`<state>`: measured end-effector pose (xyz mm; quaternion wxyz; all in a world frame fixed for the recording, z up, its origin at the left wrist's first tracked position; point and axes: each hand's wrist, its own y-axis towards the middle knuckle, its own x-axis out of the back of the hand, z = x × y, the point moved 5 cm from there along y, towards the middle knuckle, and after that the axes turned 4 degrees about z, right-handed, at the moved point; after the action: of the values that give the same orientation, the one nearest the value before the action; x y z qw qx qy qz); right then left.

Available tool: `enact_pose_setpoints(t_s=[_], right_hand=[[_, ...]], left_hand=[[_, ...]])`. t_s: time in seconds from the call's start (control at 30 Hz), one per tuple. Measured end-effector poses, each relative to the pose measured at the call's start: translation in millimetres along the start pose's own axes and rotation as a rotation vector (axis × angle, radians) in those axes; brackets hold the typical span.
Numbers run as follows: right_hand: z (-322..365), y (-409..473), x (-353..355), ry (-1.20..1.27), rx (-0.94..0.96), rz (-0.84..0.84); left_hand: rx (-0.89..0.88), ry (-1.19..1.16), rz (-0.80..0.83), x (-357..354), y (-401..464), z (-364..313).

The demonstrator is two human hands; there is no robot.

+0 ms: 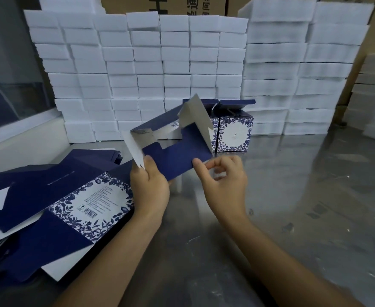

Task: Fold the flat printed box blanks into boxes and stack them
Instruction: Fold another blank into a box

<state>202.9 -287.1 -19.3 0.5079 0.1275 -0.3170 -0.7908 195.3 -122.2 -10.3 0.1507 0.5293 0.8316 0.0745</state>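
A navy and white box blank (177, 156) is held up over the table, partly opened, its flaps sticking out. My left hand (150, 187) grips its lower left edge, thumb on the navy panel. My right hand (223, 185) pinches the lower right corner with thumb and forefinger. A pile of flat blanks (55, 207) with blue floral print and a barcode lies at the left. Two folded boxes (234, 131) with blue floral sides stand side by side behind the held blank, lids open.
The table is a shiny metal surface (293, 207). A wall of stacked white foam blocks (151, 69) fills the back, with taller stacks at the right (304, 67). Brown cartons (182, 5) stand behind them. A window ledge (15, 134) runs along the left.
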Motion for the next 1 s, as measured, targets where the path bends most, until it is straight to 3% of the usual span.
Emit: enact_pose_setpoints(t_s=[0.17, 0.23, 0.77, 1.0], right_hand=[[-2.2, -11.9, -26.1, 0.122, -0.112, 0.415], [-1.0, -18.8, -32.7, 0.104, -0.131, 0.488], [-9.9, -19.2, -33.7, 0.169, -0.191, 0.456], [-13.4, -8.9, -23.1, 0.208, -0.220, 0.319]], left_hand=[[0.055, -0.009, 0.018, -12.8, -10.2, 5.6], [0.062, 0.038, 0.033, -17.3, -14.5, 12.5], [0.014, 0.109, 0.017, -18.4, -18.2, 12.5], [-0.001, 0.158, 0.005, -17.1, -18.9, 8.5]])
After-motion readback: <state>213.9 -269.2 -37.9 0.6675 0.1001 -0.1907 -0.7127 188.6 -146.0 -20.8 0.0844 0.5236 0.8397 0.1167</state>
